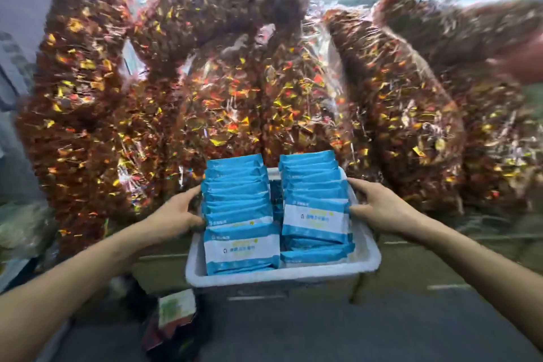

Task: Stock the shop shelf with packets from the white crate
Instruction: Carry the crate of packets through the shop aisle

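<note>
behind the white crate (279,275), heaped clear bags of wrapped sweets (235,97)

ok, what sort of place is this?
Probably a shop or stockroom: big bags of wrapped sweets piled high, and left hand and right hand holding a white crate of blue packets.

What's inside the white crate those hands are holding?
Two rows of blue and white packets, standing on edge, fill the white crate; a few lie flat at front right. The crate's floor and anything under them is covered.
</note>
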